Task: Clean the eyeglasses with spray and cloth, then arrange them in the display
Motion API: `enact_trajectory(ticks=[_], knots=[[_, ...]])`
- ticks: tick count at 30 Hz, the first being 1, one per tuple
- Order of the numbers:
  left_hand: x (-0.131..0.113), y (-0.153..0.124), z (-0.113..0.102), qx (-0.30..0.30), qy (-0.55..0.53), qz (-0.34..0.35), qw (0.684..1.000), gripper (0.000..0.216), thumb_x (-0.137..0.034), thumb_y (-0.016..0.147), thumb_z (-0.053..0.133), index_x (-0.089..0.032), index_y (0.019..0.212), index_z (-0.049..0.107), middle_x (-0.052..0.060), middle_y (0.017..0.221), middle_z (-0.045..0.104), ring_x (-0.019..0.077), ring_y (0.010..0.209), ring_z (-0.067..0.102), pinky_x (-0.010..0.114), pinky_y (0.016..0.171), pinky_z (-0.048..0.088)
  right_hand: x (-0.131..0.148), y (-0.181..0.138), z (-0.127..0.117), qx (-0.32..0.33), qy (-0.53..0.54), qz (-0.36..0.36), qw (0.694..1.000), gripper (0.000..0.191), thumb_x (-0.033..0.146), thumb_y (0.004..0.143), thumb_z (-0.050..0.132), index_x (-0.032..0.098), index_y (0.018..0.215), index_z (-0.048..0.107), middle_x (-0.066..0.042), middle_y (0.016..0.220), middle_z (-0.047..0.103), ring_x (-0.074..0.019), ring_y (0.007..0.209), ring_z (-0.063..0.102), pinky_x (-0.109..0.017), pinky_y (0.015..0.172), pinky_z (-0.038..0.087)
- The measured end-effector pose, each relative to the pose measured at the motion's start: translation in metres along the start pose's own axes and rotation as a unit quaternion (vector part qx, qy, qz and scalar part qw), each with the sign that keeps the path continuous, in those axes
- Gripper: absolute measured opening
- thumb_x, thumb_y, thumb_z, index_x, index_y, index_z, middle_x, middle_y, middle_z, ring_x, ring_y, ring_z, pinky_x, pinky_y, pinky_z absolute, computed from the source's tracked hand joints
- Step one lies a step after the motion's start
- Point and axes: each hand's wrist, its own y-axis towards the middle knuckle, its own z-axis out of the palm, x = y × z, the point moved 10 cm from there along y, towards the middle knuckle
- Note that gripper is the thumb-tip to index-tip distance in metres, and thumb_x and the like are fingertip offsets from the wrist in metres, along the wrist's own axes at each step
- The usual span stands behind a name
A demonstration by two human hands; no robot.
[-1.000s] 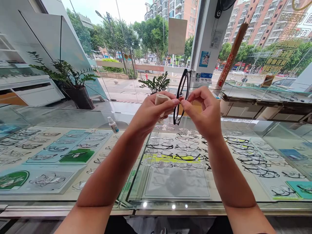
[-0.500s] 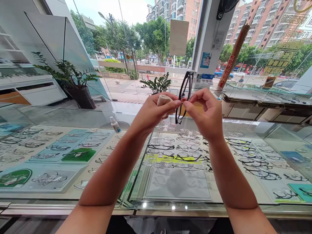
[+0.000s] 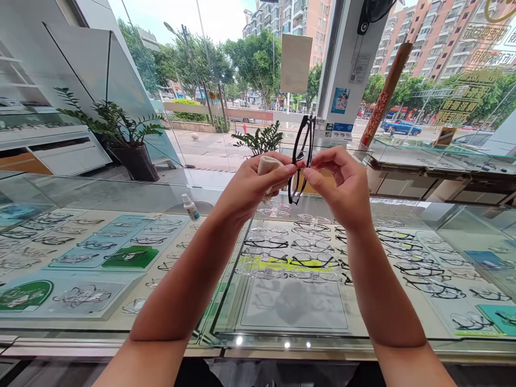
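Note:
Black-framed eyeglasses (image 3: 295, 188) are held up on end above the glass counter, with their lenses seen nearly edge-on. My left hand (image 3: 258, 180) grips them near the middle between thumb and fingers. A bunched pale cleaning cloth (image 3: 267, 164) is tucked in that same hand. From the other side, my right hand (image 3: 341, 185) pinches at the frame with thumb and index finger, its other fingers curled. The exact spot under the fingertips is partly hidden.
Below my arms lies a glass display case (image 3: 226, 306) with rows of eyeglasses (image 3: 312, 260) inside. A small white spray bottle (image 3: 191, 207) stands on its top, left of my arms. Beyond are a potted plant (image 3: 135, 158), another glass counter (image 3: 443, 156) and large windows.
The eyeglasses have shifted slightly left and turned a little. My right fingertips have moved a bit apart from the left ones along the frame. The cloth stays in my left hand.

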Motion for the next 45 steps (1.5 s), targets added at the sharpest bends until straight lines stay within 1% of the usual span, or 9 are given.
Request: enact_trajectory(ticks=[8, 17, 22, 28, 31, 36, 39, 42, 45], knots=[[-0.002, 0.001, 0.001, 0.003, 0.000, 0.005, 1.000, 0.047, -0.050, 0.069, 0.103, -0.023, 0.080, 0.066, -0.007, 0.060, 0.046, 0.0084, 0.052, 0.039, 0.025, 0.048, 0.028, 0.003, 0.001, 0.000, 0.006, -0.001, -0.018, 1.000, 0.010, 0.032, 0.093, 0.081, 0.027, 0.094, 0.073, -0.001, 0.100, 0.068, -0.0215, 0.099, 0.067, -0.046, 0.101, 0.060], [-0.006, 0.001, 0.001, 0.003, 0.012, 0.021, 1.000, 0.043, -0.047, 0.067, 0.103, -0.022, 0.078, 0.070, -0.005, 0.062, 0.053, 0.0087, 0.055, 0.043, 0.025, 0.049, 0.030, 0.004, 0.001, -0.002, 0.009, -0.012, -0.025, 1.000, 0.005, 0.029, 0.091, 0.078, 0.027, 0.091, 0.074, -0.001, 0.099, 0.066, -0.0222, 0.098, 0.066, -0.047, 0.099, 0.058], [-0.008, 0.000, -0.004, 0.002, 0.032, 0.027, 0.999, 0.039, -0.046, 0.070, 0.101, -0.022, 0.078, 0.071, -0.004, 0.061, 0.053, 0.0091, 0.054, 0.044, 0.025, 0.049, 0.032, 0.003, 0.002, 0.000, 0.030, -0.018, -0.016, 0.999, 0.007, 0.032, 0.092, 0.078, 0.027, 0.092, 0.073, -0.002, 0.100, 0.067, -0.0231, 0.100, 0.066, -0.047, 0.100, 0.059], [-0.012, 0.000, -0.006, 0.030, 0.042, 0.034, 0.998, 0.036, -0.044, 0.072, 0.099, -0.022, 0.078, 0.072, -0.005, 0.059, 0.051, 0.0088, 0.052, 0.040, 0.026, 0.048, 0.029, 0.005, 0.002, -0.002, 0.031, 0.004, -0.021, 0.999, 0.007, 0.029, 0.091, 0.078, 0.027, 0.090, 0.072, -0.002, 0.099, 0.066, -0.0221, 0.097, 0.066, -0.045, 0.098, 0.059], [-0.015, -0.002, -0.005, 0.041, 0.052, 0.038, 0.997, 0.038, -0.045, 0.072, 0.101, -0.022, 0.078, 0.071, -0.005, 0.059, 0.049, 0.0095, 0.054, 0.041, 0.026, 0.049, 0.029, 0.012, 0.001, -0.007, 0.024, -0.014, -0.024, 0.999, 0.006, 0.029, 0.090, 0.078, 0.027, 0.089, 0.072, -0.002, 0.099, 0.068, -0.0227, 0.098, 0.067, -0.046, 0.098, 0.060], [-0.023, -0.005, -0.011, 0.017, 0.087, 0.061, 0.994, 0.039, -0.049, 0.074, 0.101, -0.021, 0.082, 0.076, -0.003, 0.065, 0.057, 0.0123, 0.061, 0.049, 0.027, 0.055, 0.034, 0.024, 0.001, -0.025, -0.030, -0.094, -0.054, 0.994, 0.006, 0.026, 0.092, 0.079, 0.029, 0.089, 0.074, -0.003, 0.098, 0.070, -0.0265, 0.101, 0.070, -0.051, 0.100, 0.060], [-0.026, -0.004, -0.016, 0.004, 0.113, 0.080, 0.990, 0.034, -0.046, 0.077, 0.099, -0.021, 0.082, 0.077, -0.001, 0.068, 0.062, 0.0132, 0.064, 0.051, 0.028, 0.058, 0.037, 0.027, -0.002, -0.044, -0.101, -0.150, -0.077, 0.981, 0.004, 0.029, 0.097, 0.081, 0.030, 0.094, 0.078, -0.002, 0.090, 0.065, -0.0249, 0.088, 0.065, -0.048, 0.089, 0.060], [-0.026, -0.002, -0.019, 0.004, 0.147, 0.093, 0.985, 0.030, -0.043, 0.077, 0.097, -0.021, 0.081, 0.077, -0.001, 0.069, 0.063, 0.0128, 0.063, 0.048, 0.028, 0.059, 0.035, 0.024, -0.007, -0.059, -0.161, -0.178, -0.070, 0.968, 0.003, 0.031, 0.103, 0.079, 0.030, 0.101, 0.081, 0.002, 0.077, 0.055, -0.0213, 0.075, 0.059, -0.044, 0.081, 0.057], [-0.022, -0.001, -0.017, 0.014, 0.168, 0.095, 0.981, 0.026, -0.041, 0.077, 0.096, -0.021, 0.081, 0.078, -0.001, 0.070, 0.064, 0.0122, 0.063, 0.046, 0.028, 0.060, 0.034, 0.021, -0.009, -0.063, -0.186, -0.175, -0.056, 0.965, 0.002, 0.030, 0.106, 0.077, 0.030, 0.107, 0.079, 0.002, 0.080, 0.061, -0.0222, 0.076, 0.063, -0.045, 0.085, 0.057]])
